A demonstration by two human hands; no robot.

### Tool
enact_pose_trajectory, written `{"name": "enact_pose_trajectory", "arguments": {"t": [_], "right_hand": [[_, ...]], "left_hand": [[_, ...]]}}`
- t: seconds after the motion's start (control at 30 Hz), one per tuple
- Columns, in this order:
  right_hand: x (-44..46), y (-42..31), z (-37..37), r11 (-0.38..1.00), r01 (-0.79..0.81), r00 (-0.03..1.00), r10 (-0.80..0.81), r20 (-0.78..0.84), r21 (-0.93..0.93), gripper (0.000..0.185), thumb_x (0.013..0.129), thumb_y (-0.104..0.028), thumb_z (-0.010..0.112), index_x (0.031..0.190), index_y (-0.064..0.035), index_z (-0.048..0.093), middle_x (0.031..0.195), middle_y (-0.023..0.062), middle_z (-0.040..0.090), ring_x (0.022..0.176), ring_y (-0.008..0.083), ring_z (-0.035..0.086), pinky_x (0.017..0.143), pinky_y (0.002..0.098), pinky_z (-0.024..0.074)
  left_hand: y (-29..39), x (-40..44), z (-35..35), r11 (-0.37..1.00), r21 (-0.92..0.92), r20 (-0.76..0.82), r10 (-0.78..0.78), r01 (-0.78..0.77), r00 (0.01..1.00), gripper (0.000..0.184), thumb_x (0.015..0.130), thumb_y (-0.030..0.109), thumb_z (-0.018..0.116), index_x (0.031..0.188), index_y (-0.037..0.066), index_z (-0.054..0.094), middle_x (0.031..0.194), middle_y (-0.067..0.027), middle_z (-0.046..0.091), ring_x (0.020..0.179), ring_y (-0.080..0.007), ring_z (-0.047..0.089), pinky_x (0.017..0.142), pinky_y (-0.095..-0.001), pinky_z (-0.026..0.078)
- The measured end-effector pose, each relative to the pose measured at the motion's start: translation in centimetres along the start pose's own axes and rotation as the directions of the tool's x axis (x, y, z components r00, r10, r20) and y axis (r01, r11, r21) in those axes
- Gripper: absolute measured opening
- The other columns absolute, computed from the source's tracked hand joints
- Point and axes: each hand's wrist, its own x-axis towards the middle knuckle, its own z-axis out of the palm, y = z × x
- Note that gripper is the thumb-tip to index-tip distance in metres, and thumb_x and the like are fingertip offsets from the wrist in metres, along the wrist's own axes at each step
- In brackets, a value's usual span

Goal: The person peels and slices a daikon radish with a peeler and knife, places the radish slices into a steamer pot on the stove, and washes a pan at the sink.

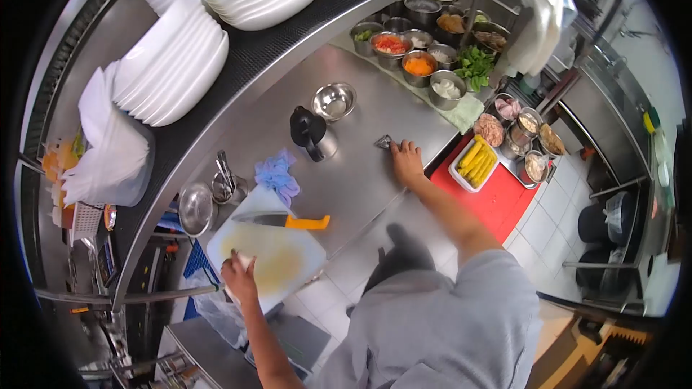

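Observation:
My left hand (238, 277) is over the left side of a stained white cutting board (306, 253), its fingers closed round something pale that I cannot make out. Across the board's far side lies a knife with an orange handle (308, 222), clear of both hands. My right hand (409, 163) rests on the steel counter (360, 187) with its fingers apart. Beside its thumb side is a small shiny dark piece (384, 142), too small to name; whether they touch is hard to tell.
A black-topped metal container (308, 130), a steel bowl (334, 101) and a crumpled blue cloth or glove (277, 175) stand or lie on the counter. Yellow strips fill a white tub (476, 164) on a red board (490, 205). White dishes (173, 65) are stacked on the shelf above.

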Motion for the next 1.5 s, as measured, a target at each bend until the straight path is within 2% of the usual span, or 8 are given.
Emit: {"name": "enact_pose_trajectory", "arguments": {"t": [0.07,0.17,0.47,0.67,0.9,1.13,1.3,1.5], "right_hand": [[1.1,-0.8,-1.3,0.988,0.024,0.976,0.01,-0.216,0.154,0.06,0.089,-0.009,0.061,0.146,-0.0095,0.043,0.114,0.0196,0.059,0.101,0.0372,0.063,0.084,0.0489,0.0524],[5.2,-1.8,-3.6,0.719,-0.141,0.985,0.168,0.026,0.68,0.063,0.089,-0.011,0.063,0.148,-0.0138,0.042,0.116,0.0213,0.058,0.101,0.0406,0.062,0.088,0.0527,0.0515],[18.6,-4.3,3.4,0.837,0.068,0.997,-0.039,-0.065,0.543,0.039,0.087,-0.013,0.073,0.123,-0.0108,0.06,0.104,0.0221,0.064,0.093,0.0405,0.065,0.081,0.0459,0.0554],[7.2,-2.6,1.3,0.696,-0.049,0.916,0.318,-0.246,0.717,0.031,0.077,-0.006,0.081,0.101,-0.0056,0.061,0.092,0.0152,0.062,0.087,0.0349,0.064,0.077,0.0425,0.0545],[-10.0,-12.3,-4.0,0.64,0.031,0.989,0.093,-0.118,0.767,0.034,0.078,0.0,0.077,0.108,-0.0039,0.063,0.109,0.0155,0.064,0.096,0.0301,0.068,0.088,0.0345,0.0569],[-8.7,-20.3,-7.7,0.969,0.077,0.996,-0.066,-0.052,0.233,0.056,0.08,-0.009,0.072,0.134,-0.0089,0.056,0.112,0.0223,0.06,0.103,0.0399,0.059,0.088,0.0466,0.0502],[-8.5,-27.9,-6.7,0.759,0.518,0.853,-0.494,-0.169,0.396,0.058,0.082,-0.013,0.069,0.138,-0.0111,0.054,0.115,0.0173,0.057,0.106,0.0363,0.056,0.089,0.0498,0.046],[-7.3,-32.6,-1.5,0.819,0.551,0.82,-0.567,0.079,0.16,0.058,0.088,-0.012,0.063,0.143,-0.0116,0.046,0.114,0.0204,0.057,0.108,0.0374,0.058,0.089,0.0511,0.048]], "left_hand": [[1.1,-1.2,3.3,1.0,0.007,0.184,-0.002,0.0,0.983,0.066,0.083,0.037,0.078,0.14,0.011,0.055,0.11,-0.0175,0.058,0.1,-0.0368,0.055,0.091,-0.0479,0.044],[2.8,-4.4,5.6,0.999,-0.021,0.393,0.03,-0.024,0.919,0.061,0.091,0.039,0.069,0.144,0.015,0.05,0.125,-0.0156,0.051,0.112,-0.0373,0.05,0.099,-0.0534,0.039],[3.7,-6.3,3.9,0.989,-0.134,0.397,-0.006,0.065,0.918,0.062,0.092,0.029,0.07,0.148,0.018,0.046,0.131,-0.0123,0.055,0.12,-0.0354,0.051,0.105,-0.0532,0.036],[1.3,-7.8,2.9,0.981,-0.19,0.416,0.053,0.03,0.908,0.064,0.089,0.021,0.07,0.149,0.02,0.048,0.131,-0.0108,0.055,0.122,-0.0328,0.05,0.104,-0.052,0.037],[-2.8,-8.0,4.1,0.957,-0.259,0.371,0.225,-0.133,0.901,0.06,0.091,0.023,0.067,0.148,0.021,0.05,0.132,-0.0103,0.055,0.123,-0.0334,0.049,0.106,-0.0518,0.037],[-2.9,-7.3,3.4,0.907,-0.417,0.365,0.114,0.053,0.924,0.054,0.091,0.029,0.069,0.142,0.019,0.055,0.128,-0.0127,0.058,0.122,-0.0364,0.051,0.107,-0.0492,0.037],[-2.2,-7.9,3.6,0.921,-0.376,0.338,0.038,0.098,0.941,0.05,0.091,0.03,0.069,0.138,0.018,0.057,0.123,-0.0116,0.059,0.114,-0.0338,0.054,0.1,-0.0477,0.041],[-2.4,-8.2,2.4,0.931,-0.309,0.379,-0.067,0.195,0.923,0.046,0.093,0.031,0.066,0.137,0.02,0.058,0.116,-0.0083,0.06,0.107,-0.0294,0.057,0.096,-0.0464,0.042]]}}
